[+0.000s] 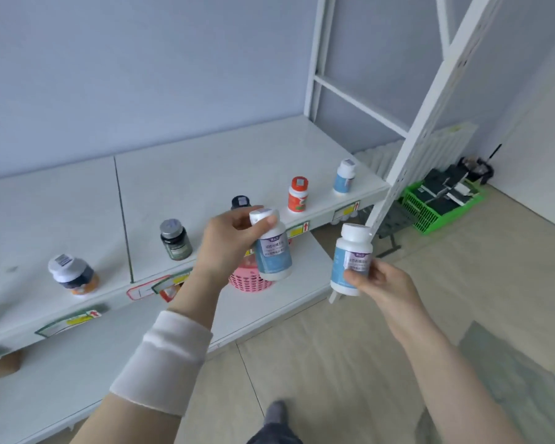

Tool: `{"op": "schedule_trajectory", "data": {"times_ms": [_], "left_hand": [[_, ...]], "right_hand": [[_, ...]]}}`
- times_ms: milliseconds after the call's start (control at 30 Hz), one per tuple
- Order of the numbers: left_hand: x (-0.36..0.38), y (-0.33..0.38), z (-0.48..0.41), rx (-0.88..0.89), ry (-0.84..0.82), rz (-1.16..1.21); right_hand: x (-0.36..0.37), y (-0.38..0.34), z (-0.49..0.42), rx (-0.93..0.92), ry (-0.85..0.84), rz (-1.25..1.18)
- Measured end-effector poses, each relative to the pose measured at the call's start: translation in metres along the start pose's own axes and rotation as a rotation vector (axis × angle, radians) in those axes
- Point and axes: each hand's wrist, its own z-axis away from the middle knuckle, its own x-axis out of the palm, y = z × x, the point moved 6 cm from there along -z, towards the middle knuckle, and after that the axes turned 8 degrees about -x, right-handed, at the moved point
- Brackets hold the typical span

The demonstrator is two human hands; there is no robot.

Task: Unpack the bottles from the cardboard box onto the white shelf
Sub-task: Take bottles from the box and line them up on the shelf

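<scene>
My left hand point(229, 238) grips a white bottle with a blue label point(271, 248) by its cap and neck, holding it in front of the white shelf point(205, 168). My right hand point(382, 283) holds a second white bottle with a blue label point(351, 257) by its lower body, out over the floor. Several bottles stand along the shelf's front edge: a white-capped jar point(72, 274), a dark green bottle point(175, 240), a dark-capped bottle point(241, 202) partly hidden behind my left hand, an orange bottle point(298, 194) and a white and blue bottle point(344, 176). The cardboard box is out of view.
A pink basket point(249, 282) sits on the lower shelf board point(77, 363). A slanted white upright point(430, 100) of the shelf frame runs at the right. A green crate point(430, 206) with dark items rests on the floor by a radiator.
</scene>
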Motion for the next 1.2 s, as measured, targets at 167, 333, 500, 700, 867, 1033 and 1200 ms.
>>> {"op": "schedule_trajectory", "data": {"times_ms": [167, 333, 500, 700, 867, 1033, 1200], "left_hand": [[0.031, 0.041, -0.079, 0.021, -0.007, 0.041], [0.058, 0.055, -0.143, 0.016, -0.026, 0.005], [0.086, 0.062, -0.202, -0.004, 0.001, 0.000], [0.111, 0.079, -0.273, -0.001, 0.117, -0.014], [0.125, 0.068, -0.329, -0.079, 0.225, 0.036], [0.127, 0.048, -0.378, -0.139, 0.277, 0.003], [0.128, 0.032, -0.435, -0.149, 0.288, -0.098]], "right_hand": [[-0.017, -0.033, -0.082, -0.040, 0.022, 0.006], [-0.027, -0.038, -0.148, -0.022, 0.020, -0.001], [-0.039, -0.039, -0.217, -0.008, -0.028, -0.002], [-0.049, -0.051, -0.311, -0.065, -0.161, 0.015], [-0.048, -0.038, -0.380, -0.048, -0.250, 0.023], [-0.023, -0.012, -0.432, 0.003, -0.311, 0.045], [0.002, 0.017, -0.470, 0.029, -0.325, 0.098]]}}
